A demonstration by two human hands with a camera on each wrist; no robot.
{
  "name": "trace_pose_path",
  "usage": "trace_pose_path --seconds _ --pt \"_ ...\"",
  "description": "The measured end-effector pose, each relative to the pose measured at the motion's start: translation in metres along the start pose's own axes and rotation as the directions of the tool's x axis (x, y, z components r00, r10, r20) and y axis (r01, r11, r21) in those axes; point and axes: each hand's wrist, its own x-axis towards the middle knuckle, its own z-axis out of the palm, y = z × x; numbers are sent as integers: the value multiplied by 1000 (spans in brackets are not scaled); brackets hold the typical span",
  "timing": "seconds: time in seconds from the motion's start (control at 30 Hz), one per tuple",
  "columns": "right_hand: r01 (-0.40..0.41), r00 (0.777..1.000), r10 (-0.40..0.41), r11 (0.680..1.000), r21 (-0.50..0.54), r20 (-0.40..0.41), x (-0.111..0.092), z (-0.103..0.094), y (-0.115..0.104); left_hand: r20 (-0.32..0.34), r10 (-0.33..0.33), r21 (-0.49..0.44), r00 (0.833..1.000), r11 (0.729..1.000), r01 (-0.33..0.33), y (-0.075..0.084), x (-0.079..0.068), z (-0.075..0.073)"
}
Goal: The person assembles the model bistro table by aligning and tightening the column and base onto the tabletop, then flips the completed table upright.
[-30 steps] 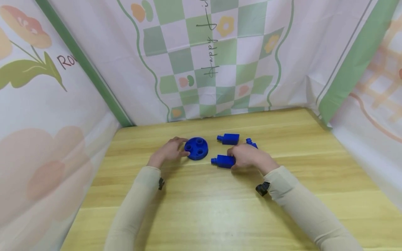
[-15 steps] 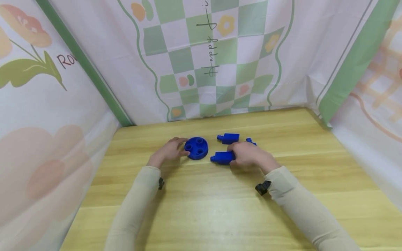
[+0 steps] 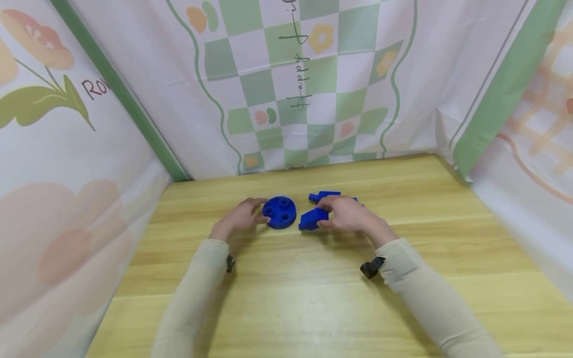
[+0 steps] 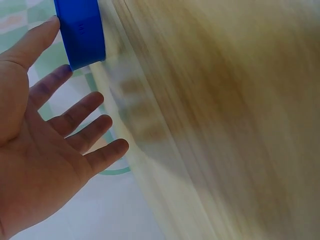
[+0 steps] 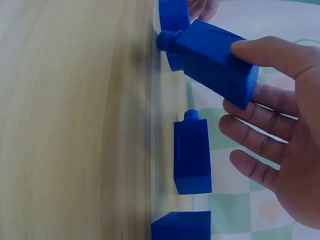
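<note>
A blue round disc (image 3: 277, 208) with three raised round sockets lies on the wooden table. My left hand (image 3: 240, 215) holds its left side between thumb and index finger; the other fingers extend free in the left wrist view. Just right of the disc, my right hand (image 3: 348, 214) pinches a blue bottle-shaped block (image 5: 215, 62) by its wide end, thumb on top and fingers beneath. This block is tilted, its narrow ringed neck pointing toward the disc and down. In the head view, the hand partly covers two similar blocks, one of them a blue block (image 3: 328, 193) behind it.
The right wrist view shows a second block (image 5: 192, 156) and, cut off at the bottom edge, a third block (image 5: 182, 227), both on the table (image 3: 286, 288). Patterned cloth (image 3: 309, 89) hangs behind the table and along both sides.
My right hand has lifted the nearest block, tipped its neck downward and brought it slightly left and back, closer to the disc. The left hand and disc stay put.
</note>
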Motion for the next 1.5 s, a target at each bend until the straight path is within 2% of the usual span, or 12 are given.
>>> trace_pose_path --seconds 0.2,0.43,0.73,1.13,1.5 --pt "-2 998 5 999 44 -61 5 -1 -2 -3 -12 -29 1000 1000 12 0 -1 1" --pt "32 990 -23 998 63 -137 11 -3 -9 -2 -18 -48 1000 999 18 0 0 1" --pt "44 980 -23 994 102 -196 20 -2 -18 -2 -9 -69 1000 998 8 -1 1 2" --pt "50 971 -17 990 131 -240 32 -3 -30 -3 -32 -88 999 996 32 0 0 2" --pt "44 975 -11 989 142 -222 43 4 -41 -6 -38 -97 999 995 37 -3 1 3"
